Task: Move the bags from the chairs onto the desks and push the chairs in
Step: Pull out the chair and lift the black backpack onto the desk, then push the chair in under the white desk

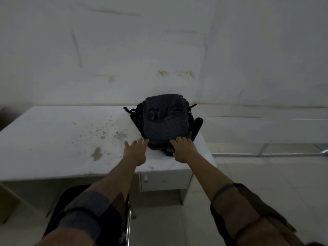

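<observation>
Backpack landed on worktop, both hands' fingers released against its near edge; chair below not yet pushed in.

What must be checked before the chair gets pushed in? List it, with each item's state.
1. Backpack lies on the desk, off the chair: ok.
2. Backpack sits steady: not ok, it is at the desk's right end and a dark side part reaches the edge.
3. Left hand free: ok, fingers spread at the bag's near left corner.
4. Right hand free: cannot tell, its fingers rest on the bag's near edge and their tips are hidden.
5. Chair seat bare: cannot tell, the arms cover most of it.
6. Chair pushed in: not ok, it stands out in front of the desk.
</observation>
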